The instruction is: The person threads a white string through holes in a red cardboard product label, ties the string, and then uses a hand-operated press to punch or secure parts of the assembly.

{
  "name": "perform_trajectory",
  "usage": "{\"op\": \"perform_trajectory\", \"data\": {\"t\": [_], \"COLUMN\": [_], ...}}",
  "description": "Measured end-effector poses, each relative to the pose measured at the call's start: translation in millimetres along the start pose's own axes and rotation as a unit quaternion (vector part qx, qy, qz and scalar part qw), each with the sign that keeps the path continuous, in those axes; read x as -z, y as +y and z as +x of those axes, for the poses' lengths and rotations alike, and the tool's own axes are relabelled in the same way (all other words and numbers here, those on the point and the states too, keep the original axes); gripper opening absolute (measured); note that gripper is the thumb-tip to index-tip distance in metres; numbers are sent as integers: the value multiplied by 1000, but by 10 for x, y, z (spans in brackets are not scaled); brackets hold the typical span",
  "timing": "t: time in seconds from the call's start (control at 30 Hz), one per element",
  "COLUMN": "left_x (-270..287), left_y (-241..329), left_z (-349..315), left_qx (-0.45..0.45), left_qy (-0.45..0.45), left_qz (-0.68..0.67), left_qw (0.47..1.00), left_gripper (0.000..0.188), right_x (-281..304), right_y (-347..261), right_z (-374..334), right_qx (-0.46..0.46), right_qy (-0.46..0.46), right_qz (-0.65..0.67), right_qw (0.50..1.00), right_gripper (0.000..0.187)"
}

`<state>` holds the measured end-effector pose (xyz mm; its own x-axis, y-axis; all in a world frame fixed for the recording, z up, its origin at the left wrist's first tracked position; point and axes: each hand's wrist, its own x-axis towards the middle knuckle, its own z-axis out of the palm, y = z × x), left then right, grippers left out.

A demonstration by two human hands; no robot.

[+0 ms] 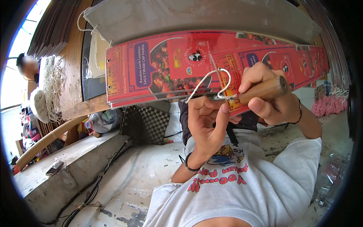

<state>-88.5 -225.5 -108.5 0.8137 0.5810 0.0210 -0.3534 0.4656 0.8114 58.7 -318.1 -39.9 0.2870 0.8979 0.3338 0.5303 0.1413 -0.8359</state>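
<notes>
My right hand is closed around the wooden handle of an awl-like tool. Its thin metal shank points left, at the edge of a red printed sheet with a glossy surface. A white cord loops through a hole in that sheet near its left end and runs down beside the shank. My left hand is at the sheet's lower corner, some fingers curled beneath it and the thumb beside the shank. The cord's loose end reaches just above my left index finger. The tool's tip is too small to make out.
More red printed sheets with eyelets lie on the wooden table. Behind them lies a grey sheet. White cords hang at the left, near another person. A pink bundle is at the right; black cables run below left.
</notes>
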Motion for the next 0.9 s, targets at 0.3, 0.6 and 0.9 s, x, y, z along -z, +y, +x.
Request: {"op": "perform_trajectory", "data": {"t": [0.3, 0.6, 0.9], "left_x": [4, 102, 75], "left_y": [-66, 95, 132], "left_z": [34, 161, 192], "left_qx": [-115, -132, -151], "left_qy": [-8, -34, -45], "left_qz": [107, 333, 349], "left_qw": [987, 933, 924], "left_gripper": [29, 19, 18], "right_x": [13, 2, -14], "right_y": [6, 16, 86], "right_z": [-49, -59, -89], "right_qx": [-31, -19, 18], "right_qy": [-19, -22, 40], "right_qz": [-15, -17, 8], "right_qw": [999, 999, 999], "right_gripper": [35, 32, 20]}}
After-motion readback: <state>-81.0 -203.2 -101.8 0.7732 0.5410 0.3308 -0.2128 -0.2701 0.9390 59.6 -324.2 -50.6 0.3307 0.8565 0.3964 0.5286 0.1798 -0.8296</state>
